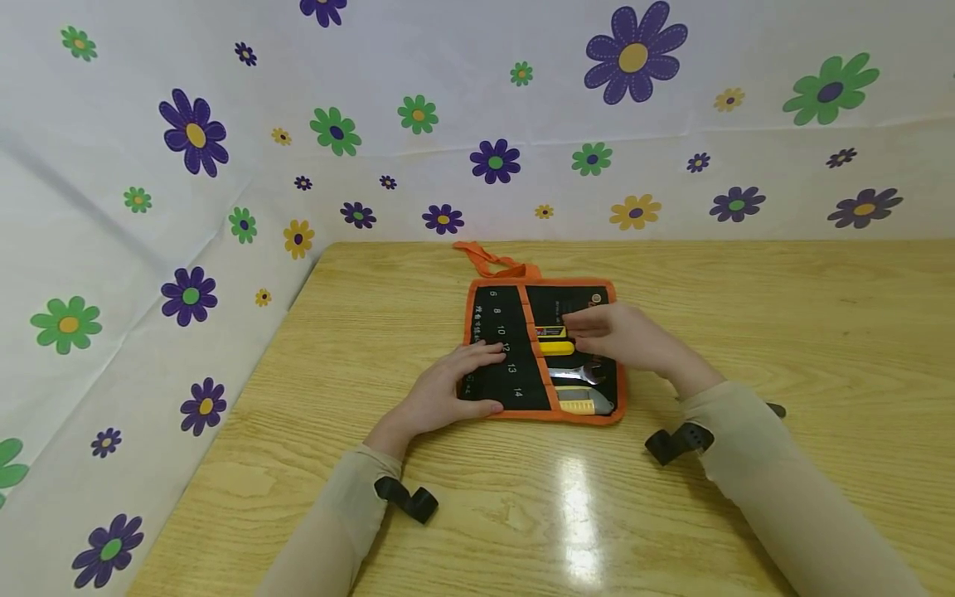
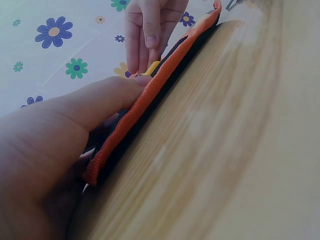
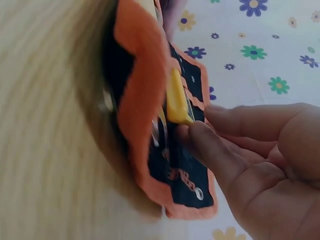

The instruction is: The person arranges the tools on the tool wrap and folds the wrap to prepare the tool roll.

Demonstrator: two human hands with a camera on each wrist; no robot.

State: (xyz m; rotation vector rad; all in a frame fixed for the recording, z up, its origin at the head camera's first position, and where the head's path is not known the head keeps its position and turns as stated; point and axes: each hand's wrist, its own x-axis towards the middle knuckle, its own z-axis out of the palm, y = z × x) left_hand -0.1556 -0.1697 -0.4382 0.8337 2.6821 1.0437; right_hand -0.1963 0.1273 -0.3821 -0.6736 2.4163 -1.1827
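Observation:
A black roll-up tool pouch [image 1: 515, 381] with orange edging lies unfolded on the table, numbers printed down its left pocket panel. My left hand [image 1: 443, 385] rests on that panel, fingers spread over it and thumb at the near edge. Straight fingers of my right hand [image 1: 622, 336] are at the outer end of a yellow handle [image 3: 176, 100] tucked in a pocket; its tool kind is hidden. Below it in the head view, an open-end wrench [image 1: 574, 376] and a grey and yellow utility knife [image 1: 585, 401] stick out of their pockets. A small yellow-and-black labelled item [image 1: 552, 332] sits just above the handle.
An orange strap [image 1: 492, 261] trails from the pouch's far edge. Wood-grain table [image 1: 783, 332] surrounds the pouch. A white cloth with printed flowers [image 1: 448, 50] hangs behind and on the left. Black wrist straps [image 1: 406, 499] circle both sleeves.

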